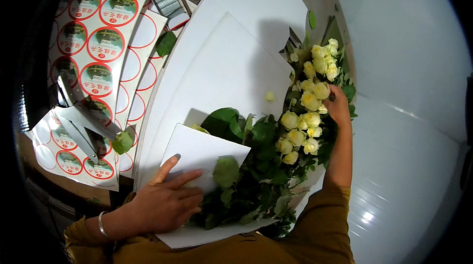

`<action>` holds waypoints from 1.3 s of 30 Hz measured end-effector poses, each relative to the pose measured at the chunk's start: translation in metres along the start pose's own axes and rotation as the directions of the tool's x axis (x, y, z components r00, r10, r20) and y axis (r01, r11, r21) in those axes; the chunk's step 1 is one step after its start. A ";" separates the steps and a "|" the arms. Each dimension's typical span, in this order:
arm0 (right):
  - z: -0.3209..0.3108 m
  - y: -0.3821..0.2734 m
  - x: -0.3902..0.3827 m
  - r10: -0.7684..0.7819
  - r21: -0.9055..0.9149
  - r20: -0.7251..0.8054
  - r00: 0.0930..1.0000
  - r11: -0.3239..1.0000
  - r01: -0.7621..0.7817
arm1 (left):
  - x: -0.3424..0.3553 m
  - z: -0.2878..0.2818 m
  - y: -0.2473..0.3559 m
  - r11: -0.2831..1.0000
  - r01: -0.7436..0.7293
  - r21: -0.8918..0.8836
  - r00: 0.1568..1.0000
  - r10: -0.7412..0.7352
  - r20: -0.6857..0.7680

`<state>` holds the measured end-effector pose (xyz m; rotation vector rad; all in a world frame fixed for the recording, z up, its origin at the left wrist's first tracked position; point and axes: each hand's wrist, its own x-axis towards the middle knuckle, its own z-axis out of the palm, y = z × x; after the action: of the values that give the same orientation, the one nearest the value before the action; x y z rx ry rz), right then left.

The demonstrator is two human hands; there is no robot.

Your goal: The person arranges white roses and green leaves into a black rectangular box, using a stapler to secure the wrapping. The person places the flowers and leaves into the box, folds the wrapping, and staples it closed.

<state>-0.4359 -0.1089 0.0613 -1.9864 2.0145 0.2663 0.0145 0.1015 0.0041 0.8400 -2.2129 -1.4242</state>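
Pale yellow roses (310, 101) lie in a long cluster at the right, their dark green leaves and stems (266, 165) spreading toward me. My right hand (339, 108) reaches in at the cluster's right side, its fingers curled against one rose head (321, 90); the fingertips are partly hidden by the blooms. On the left, my left hand (167, 200) rests with thumb and fingers spread on a folded white sheet (197, 148), which covers part of the foliage. A loose green leaf (226, 172) lies on that sheet.
Large white sheets (212, 76) cover the table's middle, with a loose petal (270, 96) on them. At left are sheets of round red-edged stickers (105, 42), a grey stapler (81, 121) and a box of staples (169, 5). A pale wall (404, 91) stands right.
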 end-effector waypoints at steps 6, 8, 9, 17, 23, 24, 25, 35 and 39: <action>-0.013 0.018 -0.055 0.049 0.385 -0.091 0.995 0.923 -0.010 | 0.002 -0.001 0.002 1.000 0.004 0.023 0.999 -0.005 0.041; -0.013 0.020 -0.064 0.072 0.445 -0.108 0.992 0.895 -0.016 | 0.002 -0.003 0.002 1.000 0.010 0.022 0.999 -0.011 0.042; -0.013 0.020 -0.069 0.081 0.447 -0.113 0.990 0.894 -0.022 | 0.002 -0.002 0.002 1.000 0.005 0.020 0.999 -0.005 0.037; -0.015 0.015 -0.085 0.108 0.443 -0.175 0.979 0.896 -0.019 | 0.000 -0.001 0.000 1.000 -0.009 0.009 0.999 0.008 0.047; -0.075 0.033 -0.158 0.359 0.437 -0.404 0.841 0.884 -0.167 | 0.002 -0.008 0.005 1.000 -0.016 0.000 0.997 0.016 0.079; -0.089 0.038 -0.171 0.374 0.409 -0.490 0.787 0.896 -0.172 | 0.003 -0.009 0.006 1.000 -0.013 0.011 0.996 0.012 0.090; -0.104 0.061 -0.189 0.392 0.471 -0.565 0.726 0.876 -0.105 | 0.003 -0.010 0.008 1.000 -0.012 0.024 0.995 0.009 0.101; -0.175 0.069 -0.248 0.327 0.477 -0.809 0.488 0.851 0.221 | 0.002 -0.010 0.016 0.996 -0.044 0.079 0.998 0.040 0.041; -0.192 -0.017 -0.267 0.173 0.218 -0.969 0.175 0.933 0.286 | -0.003 -0.007 0.017 0.992 -0.061 0.107 0.998 0.060 0.014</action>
<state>-0.4349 0.0776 0.3325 -2.0955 2.2209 -1.8439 0.0161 0.1039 0.0229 0.7946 -2.3200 -1.2951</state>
